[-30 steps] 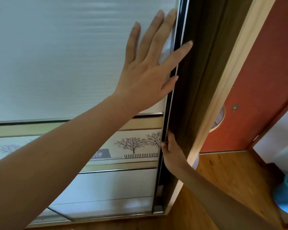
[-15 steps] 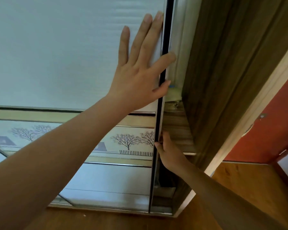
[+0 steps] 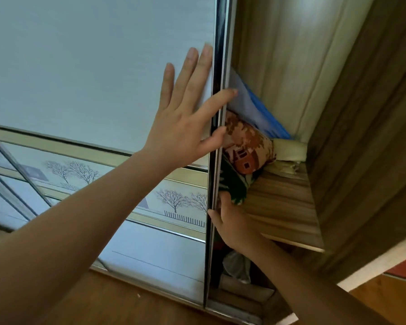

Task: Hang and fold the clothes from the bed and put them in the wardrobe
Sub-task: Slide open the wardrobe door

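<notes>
Head view: left hand (image 3: pixel 185 127) flat, fingers spread, on wardrobe door (image 3: pixel 92 66); right hand (image 3: pixel 232 226) pinches its edge below.

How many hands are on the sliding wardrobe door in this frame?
2. The left hand lies flat on the sliding door, fingers spread by its metal edge; the right hand grips that edge lower down, beside the shelf.

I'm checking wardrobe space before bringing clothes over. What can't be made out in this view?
Head view:
Wardrobe interior left of the opening: hidden by the sliding door.
Patterned bundle on the shelf: partly cut by the door edge.
Below the shelf: dark, crossed by the right forearm; a grey cloth is unclear.
Right hand: fingers behind the door edge.
Bed and clothes: out of frame.
</notes>
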